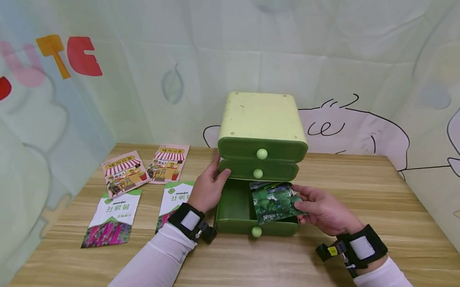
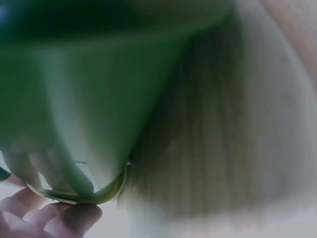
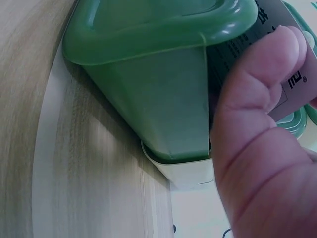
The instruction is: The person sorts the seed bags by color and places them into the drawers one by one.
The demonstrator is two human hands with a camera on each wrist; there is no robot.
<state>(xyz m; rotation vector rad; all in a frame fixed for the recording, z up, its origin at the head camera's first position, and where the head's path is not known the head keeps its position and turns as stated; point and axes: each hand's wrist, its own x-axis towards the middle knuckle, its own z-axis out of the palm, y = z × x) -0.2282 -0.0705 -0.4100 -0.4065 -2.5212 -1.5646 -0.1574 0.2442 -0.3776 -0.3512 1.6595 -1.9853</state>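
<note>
A small cream and green drawer cabinet [image 1: 261, 116] stands on the wooden table. Its bottom drawer [image 1: 232, 203] is pulled well out; the middle drawer protrudes slightly. My right hand [image 1: 321, 208] pinches a green seed packet [image 1: 275, 201] between thumb and fingers, tilted over the open bottom drawer. In the right wrist view the printed grey back of the packet [image 3: 302, 89] shows beside the thumb. Against the cabinet's left side rests my left hand [image 1: 210, 187], its fingers along the side and its thumb near the middle drawer's front. Other packets may lie under the green one; I cannot tell.
Two pink seed packets [image 1: 125, 173] with a striped-awning picture lie at the table's back left. Nearer are two white and magenta flower packets [image 1: 111, 217], one partly hidden by the left wrist. A printed cloth backdrop [image 1: 166, 107] hangs behind the table.
</note>
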